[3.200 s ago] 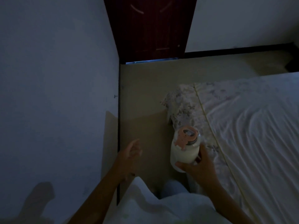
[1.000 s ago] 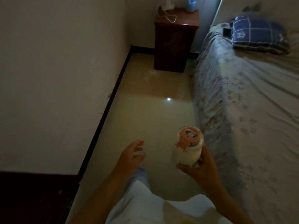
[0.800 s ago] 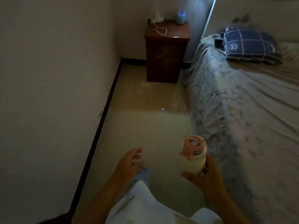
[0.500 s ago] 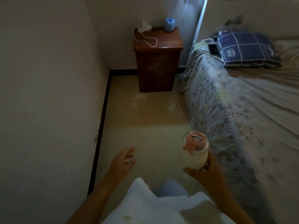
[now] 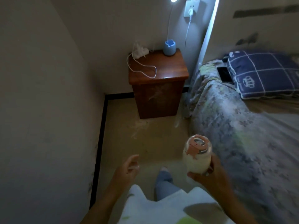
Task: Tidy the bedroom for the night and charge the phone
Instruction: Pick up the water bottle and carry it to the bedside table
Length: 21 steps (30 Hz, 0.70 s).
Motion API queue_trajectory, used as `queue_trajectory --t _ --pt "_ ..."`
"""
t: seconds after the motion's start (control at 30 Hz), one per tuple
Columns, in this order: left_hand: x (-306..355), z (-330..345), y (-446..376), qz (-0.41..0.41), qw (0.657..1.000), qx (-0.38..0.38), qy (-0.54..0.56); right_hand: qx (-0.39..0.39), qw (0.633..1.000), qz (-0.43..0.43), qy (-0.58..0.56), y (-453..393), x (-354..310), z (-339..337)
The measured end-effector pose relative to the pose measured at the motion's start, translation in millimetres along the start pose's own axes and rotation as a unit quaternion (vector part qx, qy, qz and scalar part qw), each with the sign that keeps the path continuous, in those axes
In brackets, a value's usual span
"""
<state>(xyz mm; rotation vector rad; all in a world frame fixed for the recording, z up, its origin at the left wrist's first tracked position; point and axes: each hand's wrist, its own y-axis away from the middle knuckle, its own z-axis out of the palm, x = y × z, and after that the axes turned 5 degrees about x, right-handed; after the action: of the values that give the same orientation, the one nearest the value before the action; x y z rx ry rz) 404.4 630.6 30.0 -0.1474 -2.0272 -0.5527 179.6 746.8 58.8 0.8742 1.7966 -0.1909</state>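
My right hand (image 5: 208,172) grips a white bottle (image 5: 196,156) with a pink lid, held upright beside the bed. My left hand (image 5: 127,169) hangs empty over the floor, fingers loosely apart. Ahead stands a wooden nightstand (image 5: 168,75) in the corner. On its top lie a looped white charging cable (image 5: 142,68) and a small blue cup (image 5: 169,48). A dark phone (image 5: 224,74) lies on the bed (image 5: 226,120) next to a navy checked pillow (image 5: 265,73). A white charger (image 5: 191,12) is plugged into the wall socket above the nightstand.
A bare wall (image 5: 40,94) runs along the left with a dark skirting board. A narrow strip of beige floor (image 5: 145,143) leads between wall and bed up to the nightstand. A lamp glows at the top edge.
The view turned away from the door and moved along the aisle; the nightstand, pillow and phone are closer. The wall socket and charger came into view. My hands kept their poses, bottle still held.
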Motion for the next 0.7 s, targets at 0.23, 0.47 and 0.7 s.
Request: queue_trajectory --t 0.23,0.47,0.7 --pt "80 -10 -158 0.059 0.996 0.055 -0.022 0.053 0.996 -0.051 0.049 -164 -71 2" --pt "129 2 -290 0.067 0.998 0.012 -0.007 0.049 0.997 -0.003 0.059 -293 -102 26" --pt "151 -3 -449 0.017 1.000 -0.015 0.008 0.050 0.998 0.043 0.013 -430 -145 67"
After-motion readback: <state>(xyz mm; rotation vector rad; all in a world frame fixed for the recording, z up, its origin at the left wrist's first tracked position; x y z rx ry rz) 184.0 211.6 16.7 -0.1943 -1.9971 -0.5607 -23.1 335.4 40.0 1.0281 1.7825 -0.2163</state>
